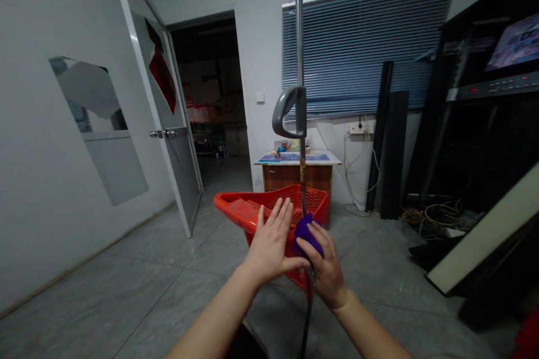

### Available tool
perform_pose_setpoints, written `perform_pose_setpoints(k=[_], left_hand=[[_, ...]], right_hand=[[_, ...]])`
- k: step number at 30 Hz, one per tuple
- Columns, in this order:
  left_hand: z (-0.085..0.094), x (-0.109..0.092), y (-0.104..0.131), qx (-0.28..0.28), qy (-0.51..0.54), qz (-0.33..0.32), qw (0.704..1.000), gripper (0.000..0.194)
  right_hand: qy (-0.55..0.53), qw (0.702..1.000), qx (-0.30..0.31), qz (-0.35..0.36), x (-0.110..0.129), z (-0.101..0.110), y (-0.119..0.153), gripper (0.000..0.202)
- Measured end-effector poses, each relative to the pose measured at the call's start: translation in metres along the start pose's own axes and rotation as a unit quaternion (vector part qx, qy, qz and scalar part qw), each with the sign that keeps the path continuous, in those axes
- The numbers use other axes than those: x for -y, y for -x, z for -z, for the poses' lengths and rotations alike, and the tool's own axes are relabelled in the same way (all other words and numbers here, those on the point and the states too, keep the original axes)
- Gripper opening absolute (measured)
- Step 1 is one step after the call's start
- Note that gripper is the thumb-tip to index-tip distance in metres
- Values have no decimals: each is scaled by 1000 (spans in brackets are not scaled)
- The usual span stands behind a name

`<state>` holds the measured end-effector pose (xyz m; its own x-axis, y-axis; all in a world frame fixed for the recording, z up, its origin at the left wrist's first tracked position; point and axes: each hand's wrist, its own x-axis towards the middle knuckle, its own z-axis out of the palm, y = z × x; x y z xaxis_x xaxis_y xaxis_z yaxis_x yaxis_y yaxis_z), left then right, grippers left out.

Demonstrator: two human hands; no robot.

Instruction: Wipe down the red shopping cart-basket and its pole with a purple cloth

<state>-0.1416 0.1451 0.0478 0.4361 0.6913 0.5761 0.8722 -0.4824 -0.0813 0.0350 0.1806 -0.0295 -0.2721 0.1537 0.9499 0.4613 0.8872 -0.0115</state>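
An upright metal pole point(300, 39) with a grey plastic handle point(290, 112) stands in the middle of the view. Behind its lower part is a red plastic basket point(240, 207). My right hand point(326, 263) is wrapped round a purple cloth point(304, 230), which lies against the pole below the handle. Just left of the pole, my left hand point(273, 244) has its fingers stretched out, with nothing seen in it. The left thumb points toward the pole near the cloth; whether it touches cannot be made out.
A wooden cabinet point(282, 176) with small items on top stands by the far wall. On the left, a door point(168, 140) hangs open beside a dark doorway. Black panels point(393, 157), loose cables point(442, 216) and a pale board point(484, 235) are at the right.
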Motion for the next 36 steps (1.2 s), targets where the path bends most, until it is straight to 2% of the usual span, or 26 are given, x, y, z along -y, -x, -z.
perform_pose_setpoints(k=[3,6,8,10,13,15,17,21,26,29,32,34,36], left_hand=[[-2,-6,-4,1,26,-6,1000,127],[2,-8,-8,23,66,-33,997,132],[8,-1,-8,48,75,-53,995,134],[13,15,-4,64,49,-55,995,133],[11,47,7,54,-21,-16,998,126],[5,62,14,49,-36,-5,998,124],[0,68,18,44,-28,-1,999,126],[-1,59,21,62,16,-12,998,134],[1,41,17,62,66,-10,996,142],[-5,24,13,47,92,-3,995,143],[-11,5,7,33,114,-2,993,142],[-11,-4,4,40,127,-21,991,142],[-8,-5,0,65,132,-54,988,138]], right_hand=[[10,999,5,31,-1,8,-2,35],[28,998,28,44,-18,21,2,34],[59,996,54,42,-32,36,4,35],[89,993,66,48,-37,52,1,37],[93,990,60,91,-25,68,-14,38],[89,986,69,124,-7,68,-27,38],[100,981,93,135,9,61,-38,37],[123,980,108,111,21,48,-39,36],[128,983,91,97,15,56,-27,37],[150,982,87,79,19,53,-27,35],[156,980,84,95,23,44,-29,34],[165,977,89,104,20,43,-27,34],[186,972,107,99,10,53,-21,35]])
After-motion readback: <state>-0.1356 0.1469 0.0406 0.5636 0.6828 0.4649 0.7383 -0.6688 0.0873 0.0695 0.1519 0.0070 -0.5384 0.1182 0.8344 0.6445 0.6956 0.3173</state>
